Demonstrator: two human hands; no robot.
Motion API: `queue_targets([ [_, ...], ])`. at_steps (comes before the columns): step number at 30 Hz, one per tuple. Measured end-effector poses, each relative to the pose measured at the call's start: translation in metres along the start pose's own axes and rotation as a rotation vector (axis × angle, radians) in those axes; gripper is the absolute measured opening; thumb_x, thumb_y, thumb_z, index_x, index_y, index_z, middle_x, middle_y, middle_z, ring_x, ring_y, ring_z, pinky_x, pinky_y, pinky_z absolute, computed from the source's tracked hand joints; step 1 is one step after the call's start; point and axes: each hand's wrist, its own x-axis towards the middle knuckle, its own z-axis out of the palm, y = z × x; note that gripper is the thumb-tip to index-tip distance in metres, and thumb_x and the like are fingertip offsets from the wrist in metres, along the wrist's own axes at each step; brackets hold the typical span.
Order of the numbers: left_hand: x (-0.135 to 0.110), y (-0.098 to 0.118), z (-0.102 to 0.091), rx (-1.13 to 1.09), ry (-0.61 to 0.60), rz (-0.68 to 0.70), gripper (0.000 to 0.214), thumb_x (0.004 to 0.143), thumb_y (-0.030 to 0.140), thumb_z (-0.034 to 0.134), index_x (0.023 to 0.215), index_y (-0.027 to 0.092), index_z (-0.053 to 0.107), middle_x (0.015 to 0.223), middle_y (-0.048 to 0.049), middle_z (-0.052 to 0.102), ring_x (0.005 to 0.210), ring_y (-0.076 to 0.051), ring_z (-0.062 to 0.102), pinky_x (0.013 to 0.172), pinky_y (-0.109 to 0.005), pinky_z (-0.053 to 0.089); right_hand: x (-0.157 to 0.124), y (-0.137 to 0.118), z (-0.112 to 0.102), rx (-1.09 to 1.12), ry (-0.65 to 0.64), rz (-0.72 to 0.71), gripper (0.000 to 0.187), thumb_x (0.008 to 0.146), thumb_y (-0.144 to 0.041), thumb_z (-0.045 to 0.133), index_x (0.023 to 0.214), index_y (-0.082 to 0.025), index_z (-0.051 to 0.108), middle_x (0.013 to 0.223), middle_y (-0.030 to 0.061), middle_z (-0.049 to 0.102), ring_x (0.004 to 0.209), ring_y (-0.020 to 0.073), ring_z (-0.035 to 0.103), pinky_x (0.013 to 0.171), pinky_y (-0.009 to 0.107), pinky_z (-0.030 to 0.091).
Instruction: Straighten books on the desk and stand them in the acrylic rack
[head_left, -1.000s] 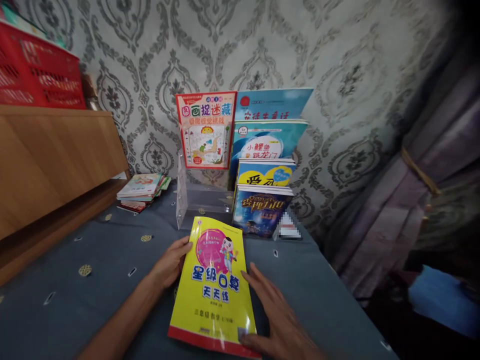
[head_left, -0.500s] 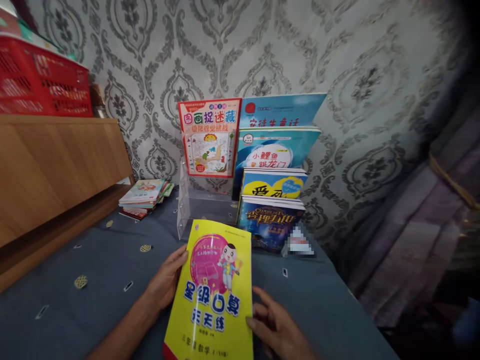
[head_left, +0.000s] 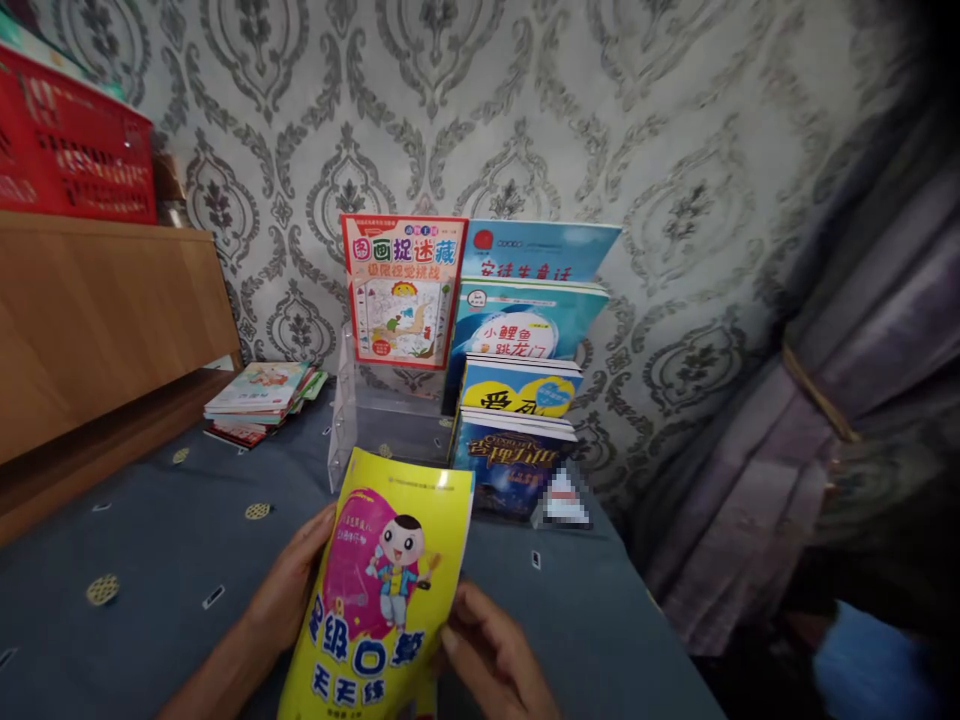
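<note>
A yellow workbook [head_left: 427, 510] with a pink circle and a cartoon child on its cover is held up between my two hands, slightly bent. My left hand [head_left: 289, 580] grips its left edge, the fingers hidden behind it. At the right edge my right hand [head_left: 491, 650] pinches the book, thumb toward the front. Just beyond stands a clear acrylic book rack [head_left: 343, 420]. A red-bordered picture book [head_left: 405, 290] sits in its top left tier; the lower left tiers show bare plastic. Blue fairy-tale books [head_left: 544, 248], a yellow-and-blue book [head_left: 517, 390] and dark blue books [head_left: 502, 465] fill the right side.
A stack of thin books [head_left: 262, 395] lies at the left on the dark patterned cloth [head_left: 165, 540]. A wooden cabinet [head_left: 105, 320] carries a red basket [head_left: 90, 150]. A pixelated object [head_left: 564, 498] is beside the rack, and a tied curtain [head_left: 795, 480] hangs at right.
The view has turned slightly right, so the scene sits further left. The workbook has tilted and curved in my hands, and my right thumb has moved along its right edge.
</note>
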Motion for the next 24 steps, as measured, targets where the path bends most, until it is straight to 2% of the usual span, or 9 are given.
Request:
queue_targets([
  [4,0.0,0.002,-0.002,0.01,-0.007,0.043,0.044,0.071,0.036,0.083,0.111,0.021,0.071,0.107,-0.0063,0.078,0.091,-0.027,0.076,0.075,-0.035,0.062,-0.006,-0.017,0.005,-0.071,0.044,-0.034,0.047,0.094,-0.06,0.05,0.121,-0.024,0.064,0.114,0.0124,0.07,0.097,0.0246,0.066,0.088,0.039,0.054],
  [8,-0.001,0.009,-0.001,0.019,0.011,0.128,0.04,0.069,0.033,0.083,0.105,0.019,0.072,0.102,-0.0067,0.079,0.089,-0.027,0.076,0.072,-0.033,0.062,-0.006,-0.017,0.007,-0.17,0.049,-0.058,0.047,0.094,-0.061,0.049,0.119,-0.024,0.065,0.107,0.0121,0.071,0.091,0.0249,0.066,0.084,0.04,0.055],
  [12,-0.003,0.015,0.001,-0.002,0.027,0.243,0.043,0.061,0.035,0.087,0.098,0.017,0.073,0.094,-0.0065,0.079,0.084,-0.026,0.075,0.07,-0.031,0.06,-0.006,-0.015,0.009,-0.178,0.085,-0.093,0.045,0.093,-0.06,0.052,0.115,-0.023,0.066,0.108,0.0124,0.071,0.097,0.0259,0.067,0.084,0.039,0.056],
  [17,-0.013,0.021,-0.002,-0.025,0.112,0.434,0.045,0.059,0.039,0.087,0.097,0.02,0.072,0.097,-0.003,0.079,0.087,-0.023,0.074,0.074,-0.029,0.059,-0.011,-0.029,0.017,-0.267,0.156,-0.211,0.041,0.094,-0.057,0.054,0.104,-0.02,0.069,0.1,0.0102,0.072,0.091,0.0235,0.067,0.083,0.037,0.057],
  [20,-0.023,0.027,-0.006,0.047,0.016,0.539,0.044,0.063,0.047,0.084,0.096,0.02,0.073,0.1,-0.0051,0.078,0.095,-0.025,0.072,0.078,-0.029,0.057,-0.016,-0.031,0.02,-0.388,0.208,-0.263,0.042,0.095,-0.058,0.052,0.104,-0.021,0.07,0.099,0.0099,0.072,0.091,0.0241,0.068,0.079,0.035,0.059],
  [24,-0.038,0.035,-0.016,0.219,-0.121,0.629,0.042,0.071,0.053,0.079,0.096,0.019,0.075,0.105,-0.0082,0.077,0.104,-0.029,0.069,0.081,-0.029,0.055,-0.019,-0.013,0.019,-0.515,0.336,-0.264,0.047,0.09,-0.063,0.056,0.116,-0.026,0.07,0.107,0.0107,0.073,0.098,0.0288,0.069,0.077,0.038,0.061],
])
